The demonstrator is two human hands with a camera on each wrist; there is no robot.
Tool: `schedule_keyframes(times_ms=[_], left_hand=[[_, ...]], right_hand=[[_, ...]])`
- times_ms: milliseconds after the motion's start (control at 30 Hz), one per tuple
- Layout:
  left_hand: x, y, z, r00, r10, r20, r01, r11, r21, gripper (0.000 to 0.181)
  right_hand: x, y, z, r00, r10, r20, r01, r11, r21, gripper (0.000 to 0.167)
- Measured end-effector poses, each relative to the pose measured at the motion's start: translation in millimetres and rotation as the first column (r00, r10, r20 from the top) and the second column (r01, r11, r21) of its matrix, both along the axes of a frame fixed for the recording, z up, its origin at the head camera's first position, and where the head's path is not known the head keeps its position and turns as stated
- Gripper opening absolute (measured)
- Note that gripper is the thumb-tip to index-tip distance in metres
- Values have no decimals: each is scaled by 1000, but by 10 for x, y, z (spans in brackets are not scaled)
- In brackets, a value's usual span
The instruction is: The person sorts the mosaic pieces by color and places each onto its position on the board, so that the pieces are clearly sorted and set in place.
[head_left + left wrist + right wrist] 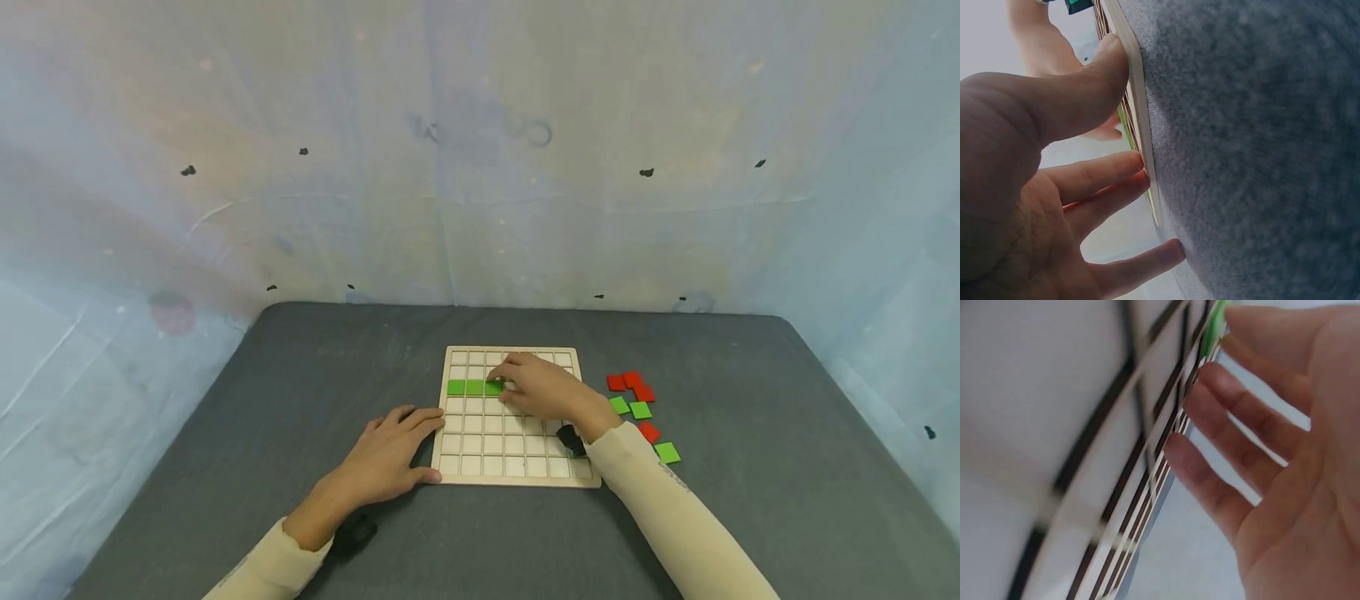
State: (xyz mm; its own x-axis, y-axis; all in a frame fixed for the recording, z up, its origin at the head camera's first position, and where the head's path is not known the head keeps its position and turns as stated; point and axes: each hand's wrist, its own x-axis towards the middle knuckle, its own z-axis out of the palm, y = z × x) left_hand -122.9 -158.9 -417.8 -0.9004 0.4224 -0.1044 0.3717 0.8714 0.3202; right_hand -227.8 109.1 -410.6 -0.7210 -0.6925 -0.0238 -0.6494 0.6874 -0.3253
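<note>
A wooden grid board (472, 481) lies on the table, with a row of green square tiles (456, 387) in its left part. My right hand (542, 387) reaches over the board. Its thumb and forefinger tips touch the rightmost green tile (1213, 328) of that row, which lies flat in the grid. The other fingers (1219, 419) stretch out just above the cells. My left hand (386, 458) rests at the board's left side. Its thumb (1100, 81) touches the lower left corner and two fingertips touch the left edge, while another finger rests on the cloth.
To the right of the board lie several loose red tiles (632, 380) and green tiles (667, 452), partly hidden by the right forearm. A dark grey cloth (330, 367) covers the table. Pale sheeting (480, 167) hangs behind and at both sides.
</note>
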Motion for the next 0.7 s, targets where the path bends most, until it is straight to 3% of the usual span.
schedule_keyframes(times_ms=[100, 267, 700], left_hand=[[2, -1, -6, 1000, 0, -3, 0, 1000, 1, 76], [-25, 7, -3, 1000, -7, -19, 7, 1000, 4, 77], [-14, 17, 14, 1000, -5, -15, 4, 1000, -3, 76]], right_hand=[[23, 116, 0, 1000, 5, 19, -5, 1000, -25, 32], [101, 383, 72, 999, 28, -16, -29, 998, -60, 33], [535, 1287, 174, 995, -75, -64, 77, 997, 17, 31]])
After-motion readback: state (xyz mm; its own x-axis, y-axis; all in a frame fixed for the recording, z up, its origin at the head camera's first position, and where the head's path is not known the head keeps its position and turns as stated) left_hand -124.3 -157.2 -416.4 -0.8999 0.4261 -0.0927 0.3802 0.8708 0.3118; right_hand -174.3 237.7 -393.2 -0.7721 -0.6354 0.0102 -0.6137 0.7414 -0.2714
